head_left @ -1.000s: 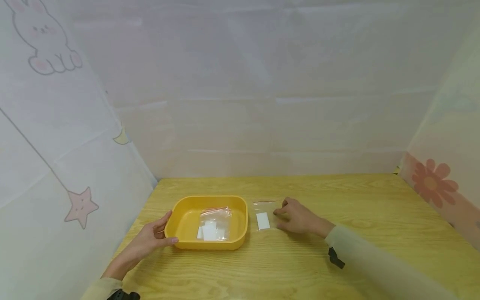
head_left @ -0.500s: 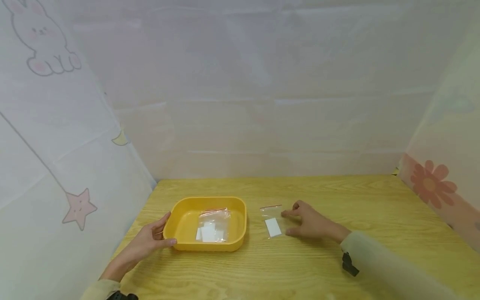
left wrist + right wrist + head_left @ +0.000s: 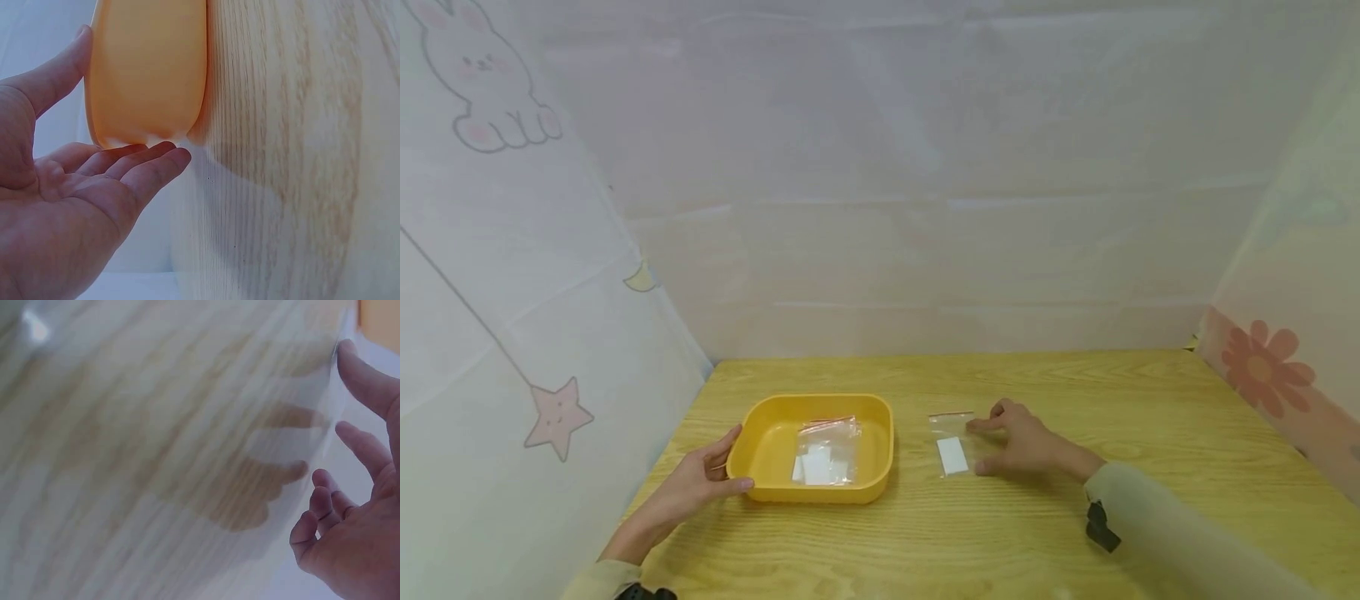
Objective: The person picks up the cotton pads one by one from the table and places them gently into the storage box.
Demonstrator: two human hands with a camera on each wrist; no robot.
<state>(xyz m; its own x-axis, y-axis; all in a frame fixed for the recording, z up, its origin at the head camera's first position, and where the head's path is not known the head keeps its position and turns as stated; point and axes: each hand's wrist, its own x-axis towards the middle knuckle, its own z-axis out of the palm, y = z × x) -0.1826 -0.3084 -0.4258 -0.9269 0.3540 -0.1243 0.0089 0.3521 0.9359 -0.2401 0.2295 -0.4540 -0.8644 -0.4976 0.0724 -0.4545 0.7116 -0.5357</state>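
Observation:
A yellow plastic tray (image 3: 808, 493) stands on the wooden table. At its left end my left hand (image 3: 688, 487) holds it, the thumb on the front rim and the other fingers along the end wall. To the right of the tray lies a clear zip bag (image 3: 935, 429) with a red seal line and a white rectangular piece (image 3: 952, 456) inside. My right hand (image 3: 1022, 442) is beside that bag, thumb and index finger spread apart, their tips at its right edge. In the right wrist view the remaining fingers are bent and hold nothing.
Inside the tray several similar clear zip bags (image 3: 842, 435) with white pieces lie overlapping. The wooden table (image 3: 917, 546) meets a pale sheet wall (image 3: 940, 250) at the back, with printed side sheets to left and right.
The separate zip bag has shifted right, away from the tray, along with my right hand. My left hand keeps its place on the tray.

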